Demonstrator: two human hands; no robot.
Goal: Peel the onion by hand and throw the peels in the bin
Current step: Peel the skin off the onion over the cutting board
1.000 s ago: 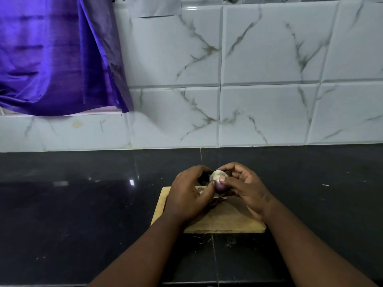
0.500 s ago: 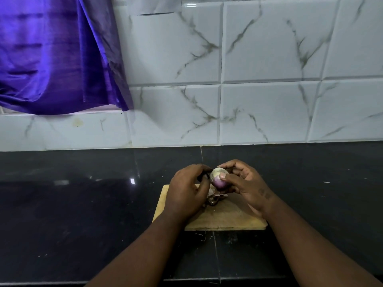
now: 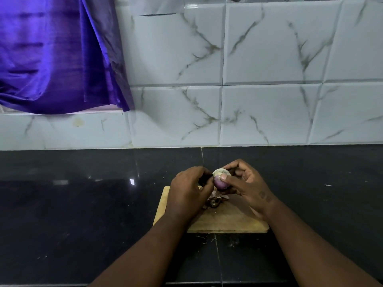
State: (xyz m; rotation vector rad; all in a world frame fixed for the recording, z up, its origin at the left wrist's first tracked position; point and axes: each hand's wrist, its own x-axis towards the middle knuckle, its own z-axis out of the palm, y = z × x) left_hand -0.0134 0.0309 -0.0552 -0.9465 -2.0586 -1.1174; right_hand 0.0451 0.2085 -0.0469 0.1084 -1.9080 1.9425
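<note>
Right now the small red onion is held just above the wooden chopping board, pinched between both hands: the right hand is closed around it with the thumb pressed on its side, and the left hand is curled against its other side, fingertips at the skin, though whether they grip a flap of peel I cannot tell. Its top shows pale and its lower half purple, so I would judge the peeling mostly done. A heap of dry peels lies on the board under the hands. The likely slip from here is the smooth bulb squirting out of the thumb's hold and rolling onto the black countertop, or loose peel drifting off the board, where a few root threads already lie by its near edge. No bin is in sight, nor any other container; the peels will have to be gathered and carried elsewhere.
</note>
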